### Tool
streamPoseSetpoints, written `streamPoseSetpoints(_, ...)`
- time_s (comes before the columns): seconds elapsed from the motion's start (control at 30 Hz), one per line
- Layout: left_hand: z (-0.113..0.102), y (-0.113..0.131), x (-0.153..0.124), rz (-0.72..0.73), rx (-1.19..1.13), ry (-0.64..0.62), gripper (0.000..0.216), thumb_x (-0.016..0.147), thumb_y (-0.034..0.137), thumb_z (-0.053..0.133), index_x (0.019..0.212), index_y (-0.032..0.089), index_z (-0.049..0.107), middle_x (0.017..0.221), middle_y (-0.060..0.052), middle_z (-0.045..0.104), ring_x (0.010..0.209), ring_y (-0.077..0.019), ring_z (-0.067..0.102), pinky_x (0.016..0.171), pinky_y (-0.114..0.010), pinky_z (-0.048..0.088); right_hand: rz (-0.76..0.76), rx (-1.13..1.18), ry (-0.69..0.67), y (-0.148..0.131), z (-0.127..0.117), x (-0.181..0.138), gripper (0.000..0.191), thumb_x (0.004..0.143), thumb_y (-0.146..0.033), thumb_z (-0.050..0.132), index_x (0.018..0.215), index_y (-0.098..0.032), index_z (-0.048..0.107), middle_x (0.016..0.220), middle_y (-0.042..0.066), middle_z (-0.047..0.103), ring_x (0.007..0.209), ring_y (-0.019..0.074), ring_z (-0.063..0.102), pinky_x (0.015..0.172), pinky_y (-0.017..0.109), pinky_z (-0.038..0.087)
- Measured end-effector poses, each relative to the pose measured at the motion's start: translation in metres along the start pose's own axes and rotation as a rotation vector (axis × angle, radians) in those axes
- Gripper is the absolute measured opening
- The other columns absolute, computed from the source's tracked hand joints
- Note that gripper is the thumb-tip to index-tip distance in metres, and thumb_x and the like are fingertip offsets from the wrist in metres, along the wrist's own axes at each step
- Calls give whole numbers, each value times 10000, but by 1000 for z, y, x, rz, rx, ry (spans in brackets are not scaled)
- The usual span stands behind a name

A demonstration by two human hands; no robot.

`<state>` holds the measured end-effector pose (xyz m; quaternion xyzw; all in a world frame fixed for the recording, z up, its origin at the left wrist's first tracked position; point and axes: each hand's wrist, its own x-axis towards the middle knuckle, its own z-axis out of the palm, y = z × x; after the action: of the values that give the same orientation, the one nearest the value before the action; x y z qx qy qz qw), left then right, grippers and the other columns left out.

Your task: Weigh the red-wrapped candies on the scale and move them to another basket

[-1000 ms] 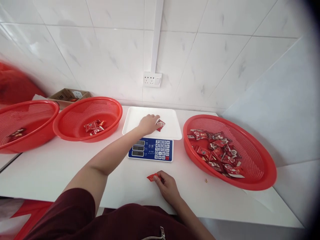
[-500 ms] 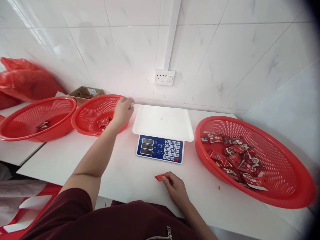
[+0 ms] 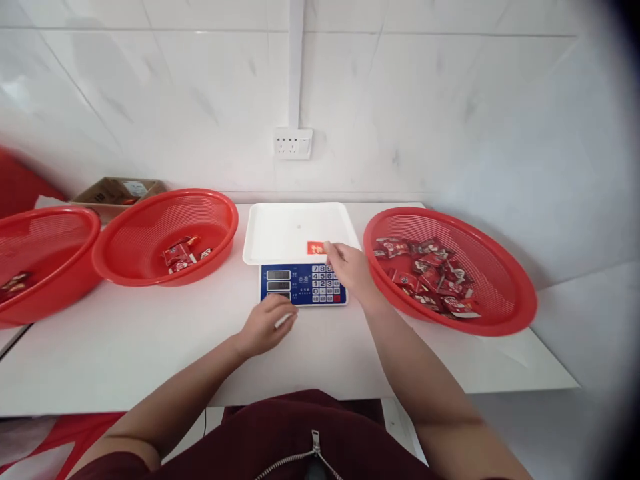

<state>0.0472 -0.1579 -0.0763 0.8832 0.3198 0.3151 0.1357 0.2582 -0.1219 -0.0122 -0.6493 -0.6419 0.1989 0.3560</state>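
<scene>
My right hand [image 3: 350, 268] pinches a small red packet [image 3: 315, 248] over the front right of the scale's white pan [image 3: 295, 223]. In front of the scale's blue keypad panel [image 3: 304, 285], my left hand [image 3: 267, 323] hovers with loosely curled fingers. A gap shows between its thumb and fingers, and I see nothing in it. Several similar red packets [image 3: 430, 273] lie in the red basket [image 3: 510, 287] to the right of the scale. The red basket [image 3: 215, 200] on the left holds a smaller heap of red packets [image 3: 183, 253].
Another red basket [image 3: 60, 280] stands at the far left with a few small items inside. Behind the baskets is a cardboard box [image 3: 110, 193]. A tiled wall with a socket [image 3: 293, 144] borders the back of the white table [image 3: 165, 353].
My left hand has come back from the left basket to the front of the scale. My right hand has carried the red packet up and forward over the pan. The view has shifted right.
</scene>
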Motion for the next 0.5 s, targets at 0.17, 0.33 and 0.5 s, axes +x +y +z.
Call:
streamPoseSetpoints(0.17, 26, 0, -6, 54, -116, -319, 204, 881, 237, 432, 978, 205, 608, 965, -81, 631, 907, -184, 579, 793, -295, 478, -47, -267, 59, 5, -40, 22, 439, 911, -484, 315, 1002, -194, 632, 866, 50, 686, 850, 215, 614, 686, 285, 414)
streamPoseSetpoints(0.33, 38, -8, -4, -5, -205, -373, 196, 869, 274, 450, 941, 212, 622, 927, -61, 655, 881, -185, 597, 771, -299, 499, 80, -320, -196, 65, -110, 15, 320, 833, -362, 532, 1102, -205, 606, 1068, 66, 651, 950, 209, 590, 765, 290, 427)
streamPoseSetpoints(0.5, 41, -9, 2, -86, -251, -334, 183, 857, 303, 463, 897, 231, 627, 888, -45, 673, 848, -195, 624, 735, -296, 521, 244, -330, -531, 126, -124, 2, 674, 583, -246, 754, 1220, -288, 540, 1266, 75, 535, 917, 234, 611, 653, 282, 470)
